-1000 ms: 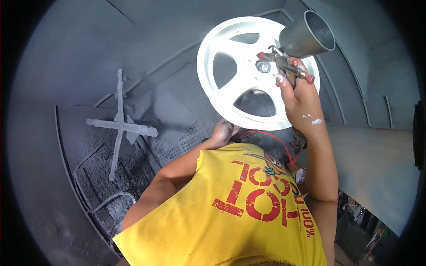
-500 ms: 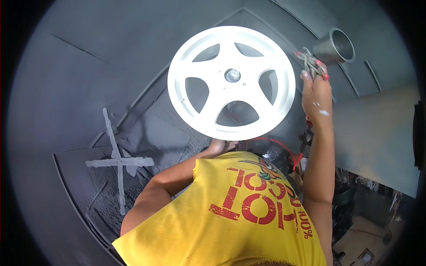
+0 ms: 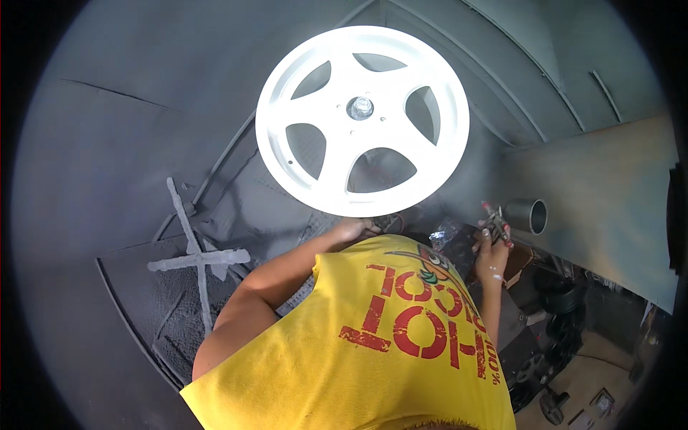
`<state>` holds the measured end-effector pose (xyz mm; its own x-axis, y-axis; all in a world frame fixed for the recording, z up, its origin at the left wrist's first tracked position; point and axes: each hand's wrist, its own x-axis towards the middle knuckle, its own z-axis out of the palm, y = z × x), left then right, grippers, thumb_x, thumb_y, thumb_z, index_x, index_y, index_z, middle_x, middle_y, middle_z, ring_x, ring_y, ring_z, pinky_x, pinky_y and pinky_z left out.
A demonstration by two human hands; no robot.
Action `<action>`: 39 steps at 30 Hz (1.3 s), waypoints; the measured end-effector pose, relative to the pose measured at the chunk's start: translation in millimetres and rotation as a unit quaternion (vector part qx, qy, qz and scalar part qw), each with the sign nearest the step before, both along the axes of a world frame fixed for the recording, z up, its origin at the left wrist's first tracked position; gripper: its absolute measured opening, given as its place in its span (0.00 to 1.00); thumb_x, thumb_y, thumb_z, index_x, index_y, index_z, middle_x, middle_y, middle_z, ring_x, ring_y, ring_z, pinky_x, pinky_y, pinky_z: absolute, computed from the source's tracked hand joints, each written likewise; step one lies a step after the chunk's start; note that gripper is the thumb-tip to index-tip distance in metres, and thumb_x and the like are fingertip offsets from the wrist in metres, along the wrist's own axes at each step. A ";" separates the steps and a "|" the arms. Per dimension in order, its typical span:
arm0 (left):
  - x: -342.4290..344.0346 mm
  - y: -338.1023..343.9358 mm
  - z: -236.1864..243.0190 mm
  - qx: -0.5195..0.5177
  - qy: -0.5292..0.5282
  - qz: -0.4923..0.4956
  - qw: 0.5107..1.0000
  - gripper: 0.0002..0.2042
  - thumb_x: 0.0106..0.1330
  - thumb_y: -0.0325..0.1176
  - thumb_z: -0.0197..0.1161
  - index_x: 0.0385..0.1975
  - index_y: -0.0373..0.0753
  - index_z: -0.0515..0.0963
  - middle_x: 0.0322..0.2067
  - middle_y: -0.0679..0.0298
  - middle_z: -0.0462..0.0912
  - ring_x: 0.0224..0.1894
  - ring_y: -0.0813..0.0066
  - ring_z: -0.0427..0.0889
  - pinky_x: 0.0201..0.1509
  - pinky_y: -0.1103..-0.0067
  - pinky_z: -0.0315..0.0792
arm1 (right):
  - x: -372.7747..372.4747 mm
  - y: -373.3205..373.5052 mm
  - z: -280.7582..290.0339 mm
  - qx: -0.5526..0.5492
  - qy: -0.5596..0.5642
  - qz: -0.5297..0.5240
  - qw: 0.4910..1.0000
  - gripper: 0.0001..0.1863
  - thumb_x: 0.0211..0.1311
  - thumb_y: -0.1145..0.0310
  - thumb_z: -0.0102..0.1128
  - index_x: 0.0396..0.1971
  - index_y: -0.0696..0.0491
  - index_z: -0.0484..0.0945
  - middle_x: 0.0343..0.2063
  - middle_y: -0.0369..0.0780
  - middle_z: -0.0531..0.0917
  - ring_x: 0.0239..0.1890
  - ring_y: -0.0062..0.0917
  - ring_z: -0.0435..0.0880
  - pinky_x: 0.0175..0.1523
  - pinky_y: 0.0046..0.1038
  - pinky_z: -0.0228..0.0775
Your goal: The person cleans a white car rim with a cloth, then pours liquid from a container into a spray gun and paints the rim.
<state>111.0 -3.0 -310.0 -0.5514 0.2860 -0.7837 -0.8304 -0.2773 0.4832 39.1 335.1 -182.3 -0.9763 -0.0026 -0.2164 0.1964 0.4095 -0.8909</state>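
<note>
A white five-spoke car wheel rim (image 3: 380, 132) faces me in the upper middle, a metal piece showing in its centre hole. My right hand (image 3: 493, 258) is wrapped round a paint spray gun (image 3: 494, 221) to the lower right of the rim. The gun's metal cup (image 3: 527, 216) is tipped sideways, its round end towards the right. Pale mist hangs between the gun and the rim. Just below the rim's lower edge is my left hand (image 3: 356, 229), close to my yellow shirt. Its fingers look curled; what they hold, if anything, is hidden.
On the left stands a grey, paint-crusted cross-shaped stand (image 3: 197, 256). Grey booth walls (image 3: 143, 143) surround the rim, and a pale panel (image 3: 595, 193) rises on the right. Dark wheels or tyres (image 3: 559, 294) and a cardboard box (image 3: 519, 264) lie at the lower right.
My right hand has brought the spray gun down from beside the rim's upper right to below its right side. The rim appears slightly higher and turned a little. My left hand stays beneath it.
</note>
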 end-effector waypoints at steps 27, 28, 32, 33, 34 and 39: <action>79.5 -65.1 -45.9 -0.322 0.090 -0.193 0.922 0.32 0.70 0.52 0.58 0.61 0.27 0.70 0.57 0.48 0.78 0.58 0.62 0.78 0.62 0.73 0.70 | -151.1 -167.3 155.7 0.143 0.158 0.235 0.948 0.13 0.69 0.72 0.51 0.48 0.63 0.75 0.35 0.47 0.82 0.24 0.28 0.78 0.34 0.31 0.71; 77.3 -65.1 -47.2 -0.308 0.090 -0.162 0.933 0.32 0.70 0.52 0.58 0.61 0.28 0.71 0.57 0.48 0.78 0.58 0.61 0.78 0.62 0.73 0.69 | -167.8 -179.6 148.0 0.181 0.222 0.251 0.925 0.12 0.70 0.70 0.52 0.45 0.64 0.75 0.35 0.49 0.81 0.27 0.34 0.79 0.36 0.34 0.71; 78.7 -66.5 -66.1 -0.257 0.089 -0.047 0.961 0.29 0.70 0.49 0.60 0.59 0.30 0.73 0.55 0.48 0.79 0.57 0.58 0.78 0.63 0.72 0.69 | -173.7 -239.4 151.8 0.246 0.269 0.303 0.881 0.15 0.70 0.65 0.53 0.36 0.66 0.74 0.35 0.57 0.79 0.35 0.50 0.78 0.44 0.43 0.70; 79.7 -66.5 -74.5 -0.245 0.092 -0.022 0.965 0.28 0.69 0.49 0.60 0.59 0.30 0.74 0.54 0.48 0.80 0.57 0.58 0.78 0.63 0.72 0.69 | -163.0 -258.4 164.1 0.243 0.231 0.312 0.889 0.16 0.71 0.64 0.53 0.34 0.66 0.74 0.35 0.58 0.79 0.37 0.53 0.77 0.46 0.44 0.69; 79.9 -68.3 -73.7 -0.260 0.099 -0.019 0.960 0.26 0.70 0.48 0.59 0.57 0.31 0.75 0.51 0.51 0.81 0.54 0.60 0.79 0.60 0.72 0.70 | -155.9 -266.1 169.2 0.235 0.225 0.338 0.883 0.16 0.71 0.64 0.53 0.35 0.66 0.74 0.34 0.58 0.79 0.36 0.52 0.78 0.45 0.44 0.69; 52.4 -110.6 -37.5 -0.271 0.011 -0.011 0.962 0.23 0.71 0.45 0.57 0.55 0.32 0.77 0.46 0.50 0.85 0.46 0.65 0.84 0.53 0.74 0.75 | -121.0 -275.3 196.6 0.122 0.039 0.430 0.894 0.17 0.71 0.64 0.53 0.32 0.65 0.73 0.26 0.53 0.77 0.30 0.47 0.75 0.40 0.41 0.69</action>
